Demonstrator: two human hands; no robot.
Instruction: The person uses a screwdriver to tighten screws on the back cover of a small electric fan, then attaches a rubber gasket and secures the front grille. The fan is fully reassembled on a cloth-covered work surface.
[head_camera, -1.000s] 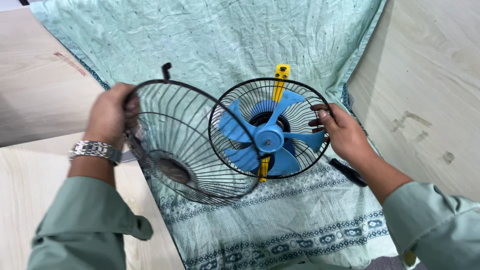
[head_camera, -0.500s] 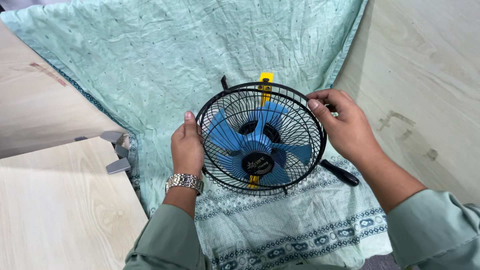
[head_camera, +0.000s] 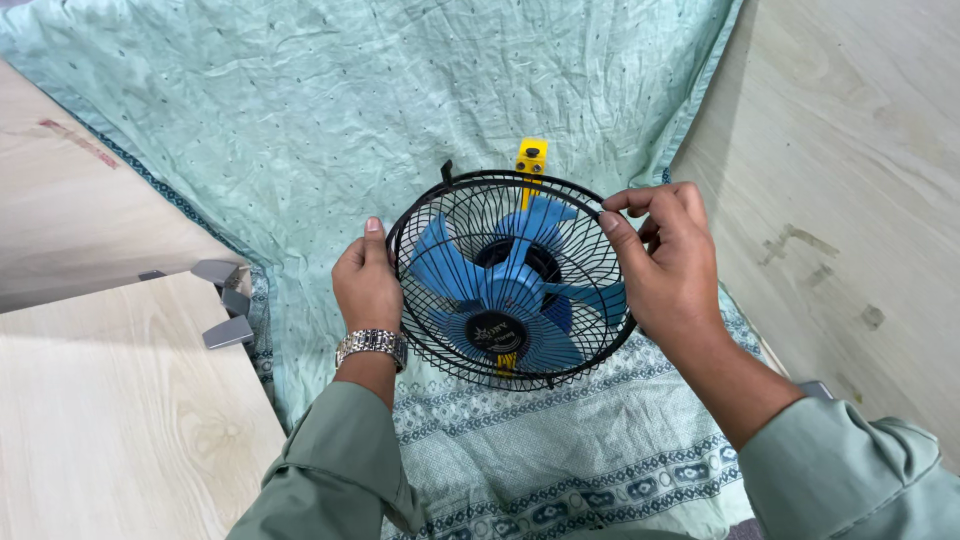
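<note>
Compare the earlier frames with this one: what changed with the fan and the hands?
The front grille, earlier held off to the left, has swung over the blue blades. The left hand shifted to the cage's left rim; the right hand stays on the right rim. The green cloth is unchanged.

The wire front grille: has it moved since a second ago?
Yes. The front grille swung from the left, off the fan, onto the blue blades, in line with the yellow bracket.

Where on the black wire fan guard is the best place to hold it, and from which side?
Hold the fan guard by its outer rim, one hand on each side. It is round and lies face up over the blue blades, so the rim is probably the firmest part. The left hand and right hand already sit there.
</note>
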